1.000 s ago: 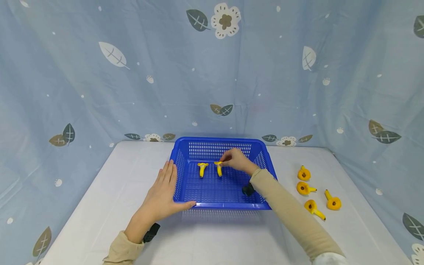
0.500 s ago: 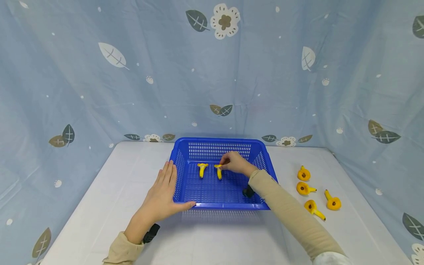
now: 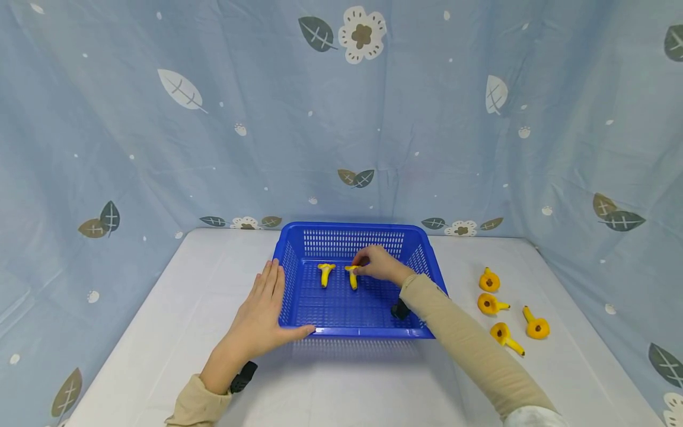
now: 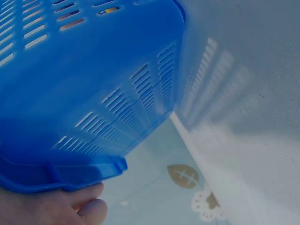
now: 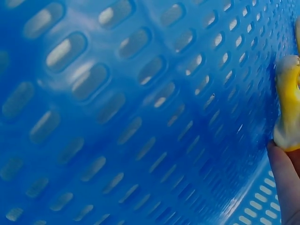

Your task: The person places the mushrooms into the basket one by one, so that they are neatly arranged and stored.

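Observation:
A blue plastic basket (image 3: 368,331) with slotted walls stands on the table. Inside, my right hand (image 3: 380,263) pinches the cap end of a yellow mushroom (image 3: 353,281), whose stem points toward me. The right wrist view has the thumb (image 5: 283,180) against the mushroom's pale cap (image 5: 287,133). To its left, a second yellow mushroom (image 3: 325,276) lies on the basket floor, stem also toward me. My left hand (image 3: 259,311) rests with straight fingers along the basket's left rim, its thumb stretched over the front rim. From below, the left wrist view shows those fingers (image 4: 89,197) at the rim.
Several yellow-orange mushrooms lie on the white table right of the basket, among them one at the back (image 3: 489,280) and one farthest right (image 3: 536,326). A patterned blue curtain (image 3: 240,172) hangs behind the table and along its sides.
My right hand has moved slightly toward me, and the mushroom under its fingers has shifted a little the same way. The left hand stays where it was.

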Available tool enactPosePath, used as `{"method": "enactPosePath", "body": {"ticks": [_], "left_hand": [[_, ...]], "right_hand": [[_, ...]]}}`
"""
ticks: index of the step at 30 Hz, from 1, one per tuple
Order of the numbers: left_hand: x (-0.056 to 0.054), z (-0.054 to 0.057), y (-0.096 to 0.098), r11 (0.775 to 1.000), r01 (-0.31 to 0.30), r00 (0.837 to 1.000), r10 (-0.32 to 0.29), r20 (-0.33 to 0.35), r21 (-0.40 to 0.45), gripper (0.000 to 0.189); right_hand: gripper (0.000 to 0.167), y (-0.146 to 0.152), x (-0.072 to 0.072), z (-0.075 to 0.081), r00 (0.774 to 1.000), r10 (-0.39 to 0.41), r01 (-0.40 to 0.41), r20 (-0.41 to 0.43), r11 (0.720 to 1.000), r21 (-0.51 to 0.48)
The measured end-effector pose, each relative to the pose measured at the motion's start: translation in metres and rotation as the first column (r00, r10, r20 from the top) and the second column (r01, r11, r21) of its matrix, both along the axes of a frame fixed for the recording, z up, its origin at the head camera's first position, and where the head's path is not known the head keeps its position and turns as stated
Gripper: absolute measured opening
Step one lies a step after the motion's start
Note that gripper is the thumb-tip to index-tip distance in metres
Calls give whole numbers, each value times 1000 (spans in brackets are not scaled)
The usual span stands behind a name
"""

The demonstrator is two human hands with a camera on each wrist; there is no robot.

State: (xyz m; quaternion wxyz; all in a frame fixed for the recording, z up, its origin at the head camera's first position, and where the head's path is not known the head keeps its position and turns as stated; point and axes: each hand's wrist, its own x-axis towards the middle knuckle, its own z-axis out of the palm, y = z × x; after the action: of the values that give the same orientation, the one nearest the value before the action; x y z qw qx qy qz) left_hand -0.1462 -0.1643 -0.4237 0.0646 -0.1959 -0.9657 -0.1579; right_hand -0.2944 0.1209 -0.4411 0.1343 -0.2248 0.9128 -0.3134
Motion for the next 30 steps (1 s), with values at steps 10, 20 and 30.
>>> {"method": "enactPosePath", "body": {"ticks": [10,20,30], "left_hand": [[0,0,-1,1000,0,1000,0,-5,0,133],[1,0,-1,1000,0,1000,0,-6,3,133],[0,0,-1,1000,6,1000,-6,-3,3,133]], "right_hand": [[20,0,0,1,1000,9,-9,18,1000,-2],[38,8,-3,9,1000,8,-7,25,999,-44],[39,20,-8,16,997,-71,64,-38,983,-172]]}}
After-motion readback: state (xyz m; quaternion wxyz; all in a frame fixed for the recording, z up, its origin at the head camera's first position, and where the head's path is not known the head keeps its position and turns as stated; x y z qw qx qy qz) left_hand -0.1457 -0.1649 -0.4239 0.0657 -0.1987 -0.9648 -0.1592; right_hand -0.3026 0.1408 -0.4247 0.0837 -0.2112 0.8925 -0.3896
